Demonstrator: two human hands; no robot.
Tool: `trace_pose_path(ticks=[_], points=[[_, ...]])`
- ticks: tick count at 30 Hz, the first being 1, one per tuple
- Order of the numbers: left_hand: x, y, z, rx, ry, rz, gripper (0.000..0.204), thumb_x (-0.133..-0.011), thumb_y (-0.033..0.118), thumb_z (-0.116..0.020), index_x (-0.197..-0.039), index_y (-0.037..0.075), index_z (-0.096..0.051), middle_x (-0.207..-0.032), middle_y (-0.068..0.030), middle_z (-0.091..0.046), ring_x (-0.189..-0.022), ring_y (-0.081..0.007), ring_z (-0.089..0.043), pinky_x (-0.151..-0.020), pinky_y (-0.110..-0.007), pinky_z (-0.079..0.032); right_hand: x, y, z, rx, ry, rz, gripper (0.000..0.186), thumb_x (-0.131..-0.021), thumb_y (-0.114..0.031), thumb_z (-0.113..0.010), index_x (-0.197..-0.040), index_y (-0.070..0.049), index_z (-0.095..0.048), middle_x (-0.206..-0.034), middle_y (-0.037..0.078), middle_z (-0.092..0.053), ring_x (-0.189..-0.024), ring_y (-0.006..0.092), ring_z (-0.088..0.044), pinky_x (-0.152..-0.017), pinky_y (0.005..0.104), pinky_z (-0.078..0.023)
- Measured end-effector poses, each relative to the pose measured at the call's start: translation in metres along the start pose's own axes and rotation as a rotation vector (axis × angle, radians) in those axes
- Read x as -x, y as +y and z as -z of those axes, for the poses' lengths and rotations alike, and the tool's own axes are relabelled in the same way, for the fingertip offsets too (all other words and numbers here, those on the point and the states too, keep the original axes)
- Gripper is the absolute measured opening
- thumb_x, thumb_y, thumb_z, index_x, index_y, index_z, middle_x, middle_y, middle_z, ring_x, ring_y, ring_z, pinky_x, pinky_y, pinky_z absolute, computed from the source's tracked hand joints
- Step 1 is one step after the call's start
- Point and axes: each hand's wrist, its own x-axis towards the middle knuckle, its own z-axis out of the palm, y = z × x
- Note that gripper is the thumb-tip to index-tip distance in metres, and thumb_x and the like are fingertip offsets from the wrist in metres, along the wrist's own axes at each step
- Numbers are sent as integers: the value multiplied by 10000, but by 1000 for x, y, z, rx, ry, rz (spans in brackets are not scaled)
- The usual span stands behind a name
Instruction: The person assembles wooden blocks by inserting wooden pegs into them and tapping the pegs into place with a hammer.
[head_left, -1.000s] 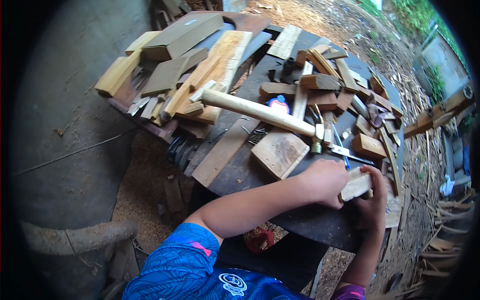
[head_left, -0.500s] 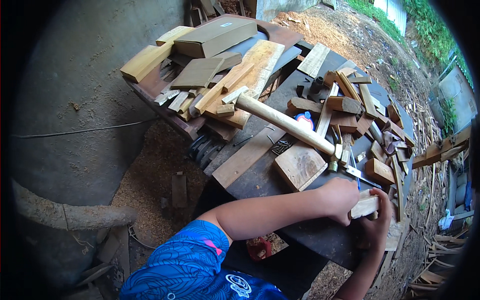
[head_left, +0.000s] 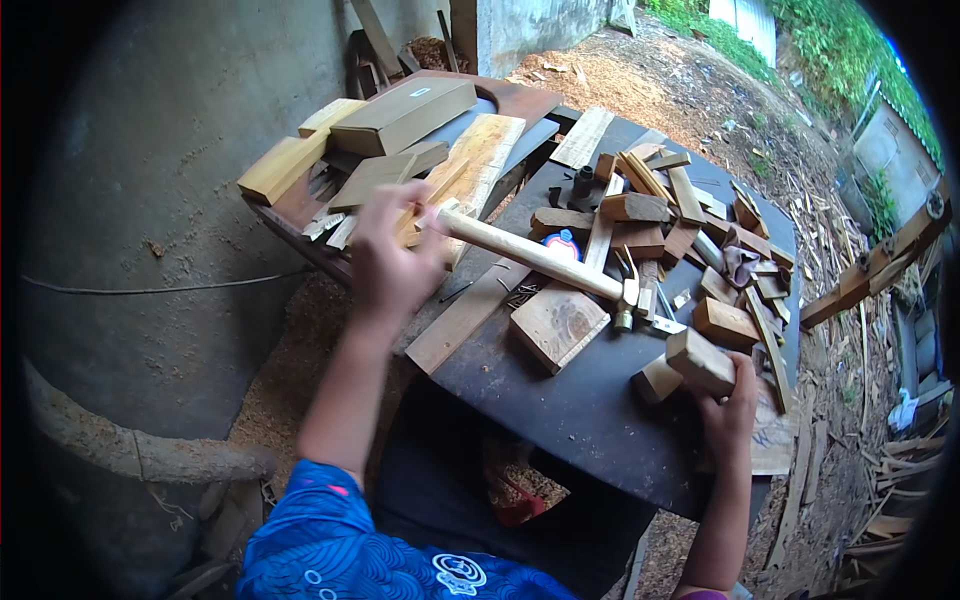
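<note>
My right hand (head_left: 731, 408) grips a pale, squared wood block (head_left: 700, 362) from its right side, at the near right of the dark table. Just left of it, another small wood block (head_left: 656, 380) rests on the tabletop, partly behind the held one. My left hand (head_left: 395, 250) is raised over the left side, near the butt end of a hammer (head_left: 535, 252). Motion blurs that hand, but its fingers look apart and nothing shows in them. The hammer's pale handle slopes toward its metal head, beside a thick wood block (head_left: 560, 325).
Offcuts (head_left: 640, 240) crowd the dark table's (head_left: 500, 400) right half. Several nails (head_left: 522, 292) lie by a flat board (head_left: 465, 320). Planks and a flat cardboard-coloured box (head_left: 405, 115) are piled at the far left. A grey wall (head_left: 170, 180) stands on the left.
My left hand has left the block at the right and swung up and left toward the hammer's handle end. My right hand keeps the block, now lifted and tilted. The view has shifted slightly.
</note>
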Motion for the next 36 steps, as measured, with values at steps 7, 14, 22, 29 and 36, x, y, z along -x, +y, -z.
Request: trace_pose_path(ticks=[7, 14, 22, 29, 36], points=[[-38, -168, 21, -412, -470, 168, 668, -863, 351, -744, -1405, -8, -591, -1466, -211, -568, -1335, -365, -577, -1141, -419, -455, -7, -3, -2, -229, 22, 9, 469, -834, -102, -839, -1208, -2, -575, -1075, 152, -648, -1005, 303, -649, -905, 399, -500], [-53, -151, 3, -599, -624, 114, 572, -907, 370, -630, -1324, -19, -665, -1210, -273, -699, -1153, -411, -680, -1033, -479, -534, -6, 17, 4, -385, 88, 51, 490, -861, -188, -825, -1238, 0, -576, -1029, 139, -661, -986, 276, -660, -892, 392, -509], [-64, -134, 40, -409, -257, 35, 239, -989, 259, -653, -1051, 36, -710, -891, -257, -726, -853, -470, -704, -735, -539, -552, 3, -8, 15, -1173, -106, -138, 582, -1093, -555, -470, -1254, -5, -571, -937, 114, -676, -824, 175, -677, -722, 308, -539], [-19, 32, 43, 275, -59, 273, 513, -1146, 459, -407, -1080, 10, -645, -974, -60, -701, -894, -140, -642, -822, -314, -525, 7, 1, 19, -1060, -405, -151, 593, -1057, -585, -525, -1082, -8, -657, -810, 53, -645, -711, 167, -612, -657, 316, -488], [76, 118, -15, 547, -319, 375, 558, -1154, 435, -394, -1132, -40, -684, -992, -94, -730, -916, -123, -635, -858, -287, -503, 4, -16, 13, -31, -480, 415, 523, -890, -556, -748, -785, -46, -698, -712, 139, -627, -703, 333, -658, -676, 466, -517]])
